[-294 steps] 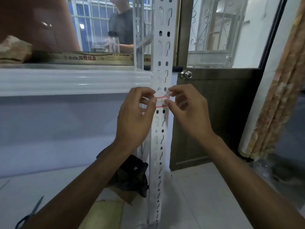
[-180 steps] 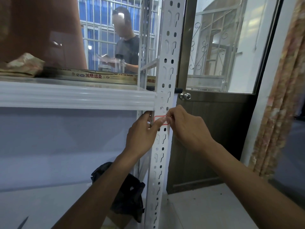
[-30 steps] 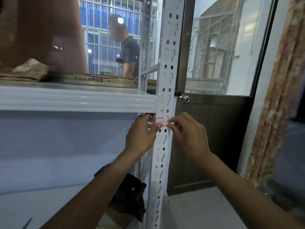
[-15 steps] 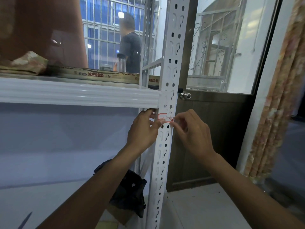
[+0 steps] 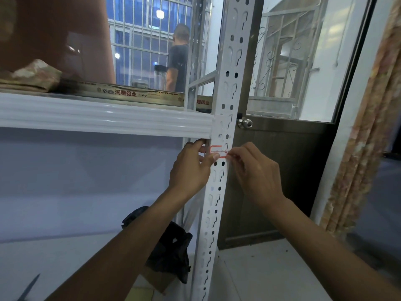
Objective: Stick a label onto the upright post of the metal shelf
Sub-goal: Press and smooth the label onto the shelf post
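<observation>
Pressing the label [image 5: 217, 151] onto the upright post [image 5: 219, 192], under the shelf beam [image 5: 108, 122].
Your left hand [image 5: 191, 170] grips the post, thumb on the label; your right hand [image 5: 255, 170] pinches its right end, seemingly not yet stuck.

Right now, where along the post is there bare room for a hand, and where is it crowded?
Free: the post below both hands, and above the beam. Crowded: just under the beam, where the left hand grips the post and the right hand pinches the label.
</observation>
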